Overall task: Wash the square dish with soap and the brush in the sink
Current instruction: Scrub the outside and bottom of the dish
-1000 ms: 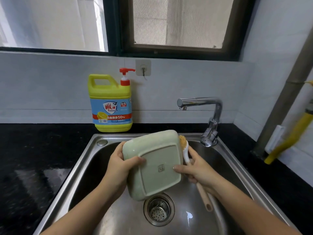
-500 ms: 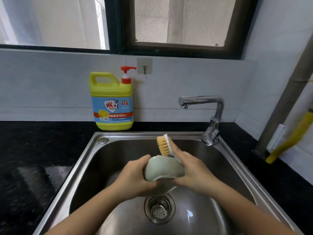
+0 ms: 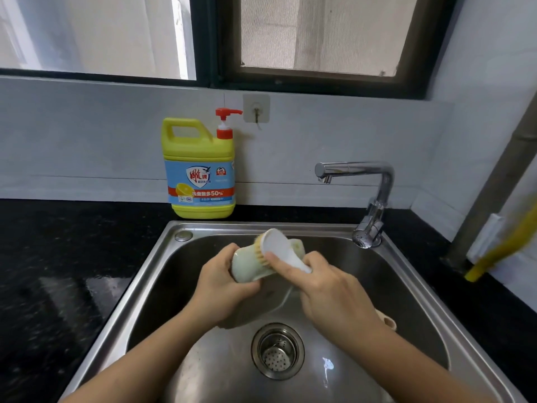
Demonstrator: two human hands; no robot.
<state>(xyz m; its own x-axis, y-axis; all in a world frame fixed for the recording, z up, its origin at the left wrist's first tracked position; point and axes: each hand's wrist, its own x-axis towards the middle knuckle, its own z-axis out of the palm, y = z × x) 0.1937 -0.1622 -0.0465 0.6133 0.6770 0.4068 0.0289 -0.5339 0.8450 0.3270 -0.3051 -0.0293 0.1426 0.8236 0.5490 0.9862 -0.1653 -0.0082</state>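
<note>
Square dish [image 3: 247, 269] gripped in left hand [image 3: 220, 287], right hand [image 3: 331, 292] holding brush [image 3: 277, 247] against it

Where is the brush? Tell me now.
Head view, centre: the brush is over the sink, left of the faucet, held in the right hand, its bristles against the dish that the left hand grips.

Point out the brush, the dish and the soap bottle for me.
brush [image 3: 276, 246], head view, white back of its head.
dish [image 3: 245, 269], head view, pale green outer wall.
soap bottle [image 3: 200, 149], head view, yellow body.
</note>
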